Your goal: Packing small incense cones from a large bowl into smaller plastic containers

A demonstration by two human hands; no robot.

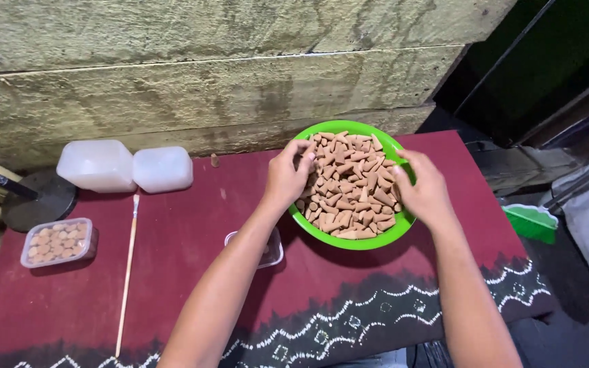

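Right of the frame's centre, a green bowl (318,230) is sitting heaped with brown cones (350,185). The left hand (285,176) is curling loosely over the pile's left edge, fingers half-closed on cones; the right hand (423,189) is resting on the right rim, fingers bent, its grasp hidden. Picking gently from the top should be keeping cones from spilling. A small clear container (270,251) is lying under the left forearm, crowding it; a filled tray (58,242), thin stick (127,272) and two white tubs (124,166) are sitting at left.

Rough plank wall (206,75) behind a maroon-clothed table (172,272), dim light.
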